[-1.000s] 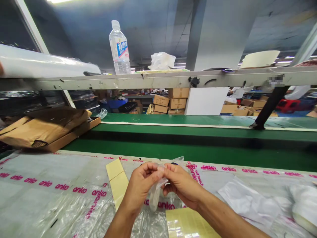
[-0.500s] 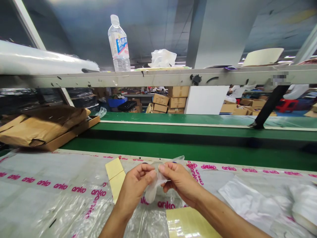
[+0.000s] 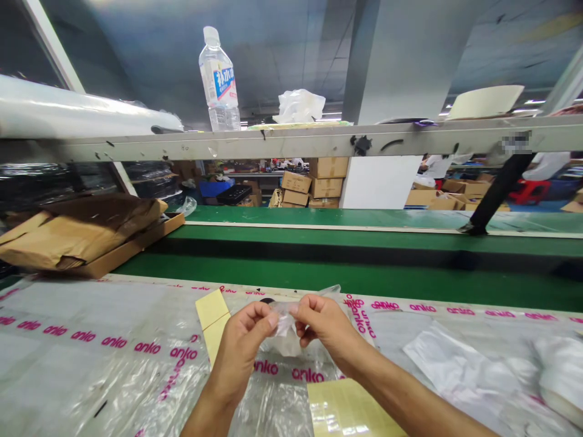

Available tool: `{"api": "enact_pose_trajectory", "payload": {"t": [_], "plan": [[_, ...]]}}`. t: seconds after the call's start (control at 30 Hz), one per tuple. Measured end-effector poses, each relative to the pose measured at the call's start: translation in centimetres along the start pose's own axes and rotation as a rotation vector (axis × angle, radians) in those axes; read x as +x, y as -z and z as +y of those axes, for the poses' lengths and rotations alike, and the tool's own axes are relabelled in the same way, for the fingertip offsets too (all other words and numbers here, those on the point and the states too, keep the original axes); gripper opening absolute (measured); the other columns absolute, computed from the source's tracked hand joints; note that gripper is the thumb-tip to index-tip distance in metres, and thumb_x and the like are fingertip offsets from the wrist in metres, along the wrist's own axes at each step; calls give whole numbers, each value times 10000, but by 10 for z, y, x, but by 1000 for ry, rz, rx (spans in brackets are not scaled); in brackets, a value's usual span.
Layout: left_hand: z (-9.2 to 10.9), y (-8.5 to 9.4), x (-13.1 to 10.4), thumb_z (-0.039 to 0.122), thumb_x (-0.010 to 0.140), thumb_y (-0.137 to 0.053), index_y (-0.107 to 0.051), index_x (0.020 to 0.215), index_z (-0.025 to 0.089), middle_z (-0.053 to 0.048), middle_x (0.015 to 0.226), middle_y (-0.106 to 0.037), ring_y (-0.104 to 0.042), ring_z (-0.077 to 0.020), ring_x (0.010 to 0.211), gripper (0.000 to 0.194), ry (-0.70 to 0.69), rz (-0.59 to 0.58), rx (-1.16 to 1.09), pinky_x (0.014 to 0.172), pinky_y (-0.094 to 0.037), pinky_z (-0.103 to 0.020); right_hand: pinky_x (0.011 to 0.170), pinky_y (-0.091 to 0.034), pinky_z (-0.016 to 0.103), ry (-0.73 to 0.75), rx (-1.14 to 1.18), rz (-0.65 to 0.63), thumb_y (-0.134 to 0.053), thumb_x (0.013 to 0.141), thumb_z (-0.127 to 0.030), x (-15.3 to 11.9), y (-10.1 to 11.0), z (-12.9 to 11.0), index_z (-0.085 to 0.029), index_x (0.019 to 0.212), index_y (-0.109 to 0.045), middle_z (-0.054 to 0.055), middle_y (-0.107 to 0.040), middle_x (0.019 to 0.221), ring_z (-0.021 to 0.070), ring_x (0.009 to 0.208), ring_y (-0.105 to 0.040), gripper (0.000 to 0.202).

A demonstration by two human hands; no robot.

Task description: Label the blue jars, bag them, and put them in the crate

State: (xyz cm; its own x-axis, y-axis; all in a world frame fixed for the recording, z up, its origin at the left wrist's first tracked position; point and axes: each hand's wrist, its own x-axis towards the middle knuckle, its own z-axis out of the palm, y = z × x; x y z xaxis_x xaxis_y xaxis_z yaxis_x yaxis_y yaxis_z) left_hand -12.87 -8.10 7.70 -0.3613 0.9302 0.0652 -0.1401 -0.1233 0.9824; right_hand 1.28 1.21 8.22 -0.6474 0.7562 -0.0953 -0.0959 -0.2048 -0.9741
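Observation:
Between my two hands a small clear plastic bag [image 3: 286, 337] is stretched by its upper edge, its lower part hanging free. My left hand [image 3: 246, 337] pinches one side of it between thumb and forefinger. On the other side my right hand [image 3: 325, 325] grips it the same way, with the remaining fingers curled. Just behind the bag a small dark round object [image 3: 267, 300] shows in part. A yellow sticker strip [image 3: 213, 312] lies beside my left hand, and a yellow sticker sheet [image 3: 348, 413] is under my right forearm.
Plastic sheeting printed in pink [image 3: 91, 364] covers the table. White plastic bags [image 3: 460, 364] lie at right. Beyond runs a green conveyor belt [image 3: 319, 276]. A cardboard tray [image 3: 136, 246] with brown paper stands at left. Overhead, a shelf [image 3: 282, 144] carries a water bottle [image 3: 220, 85].
My hands have moved slightly apart at the fingertips, spreading the plastic bag's edge. The bag's lower end has swung right and up.

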Motion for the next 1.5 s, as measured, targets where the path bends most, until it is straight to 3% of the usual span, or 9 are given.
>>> {"api": "enact_pose_trajectory", "payload": {"t": [0.2,0.4,0.5,0.67,0.77,0.93,1.17,1.3,1.5], "plan": [[-5,0,-4,257,867,-596,-566,836,224,0,873,-638,-603,-151,789,54,-233,244,373,698,-470,-230,528,-389,240,294,-406,211,-595,731,-229,4,2,3,-220,718,-503,-40,-558,608,135,573,-528,93],[5,-2,-8,190,954,-422,-713,1029,262,-47,994,-650,-642,-186,906,310,-631,258,972,754,-466,-271,566,-351,274,619,-878,304,-492,856,-194,0,-9,-6,-216,953,-521,-17,-631,696,162,574,-571,103],[7,-1,-7,194,959,-396,-678,1138,256,-59,1022,-666,-653,-212,911,340,-633,328,1175,735,-458,-296,593,-363,283,788,-1011,255,-448,903,-165,-3,-15,-1,-198,1017,-532,13,-666,742,177,614,-614,146],[8,6,-2,281,981,-452,-675,1030,238,-51,1072,-707,-674,-224,888,232,-642,482,1350,706,-427,-296,613,-355,290,1003,-1332,170,-418,898,-72,-4,-16,11,-205,948,-571,24,-640,759,178,678,-598,209],[6,9,2,274,976,-497,-681,970,221,-47,995,-732,-675,-215,820,192,-702,580,1451,679,-392,-299,563,-302,298,950,-1564,178,-456,895,-59,-2,-14,9,-221,882,-581,26,-606,760,172,633,-542,206],[2,11,12,238,964,-521,-650,1159,228,-38,1024,-722,-654,-212,748,235,-654,632,1556,640,-356,-316,576,-294,314,809,-1719,229,-501,919,-74,10,-17,-6,-244,1079,-592,39,-613,815,193,681,-537,251],[-7,23,48,218,903,-590,-607,954,231,-16,915,-712,-679,-208,845,55,-402,633,1143,686,-394,-275,740,-345,339,766,-1739,158,-484,953,-94,56,-18,-6,-196,1018,-595,75,-683,891,237,849,-591,164],[-20,37,67,234,871,-634,-531,1099,227,0,876,-724,-697,-194,797,251,-307,630,1066,653,-415,-254,839,-340,368,688,-1751,148,-492,953,-98,85,-16,1,-153,1165,-578,105,-727,902,242,838,-633,235],[-46,51,71,202,874,-588,-623,974,233,-26,884,-736,-691,-202,819,111,-227,522,1064,706,-440,-263,837,-352,355,635,-1774,36,-534,936,-142,100,-16,17,-176,917,-659,93,-728,844,235,845,-632,132]]}}
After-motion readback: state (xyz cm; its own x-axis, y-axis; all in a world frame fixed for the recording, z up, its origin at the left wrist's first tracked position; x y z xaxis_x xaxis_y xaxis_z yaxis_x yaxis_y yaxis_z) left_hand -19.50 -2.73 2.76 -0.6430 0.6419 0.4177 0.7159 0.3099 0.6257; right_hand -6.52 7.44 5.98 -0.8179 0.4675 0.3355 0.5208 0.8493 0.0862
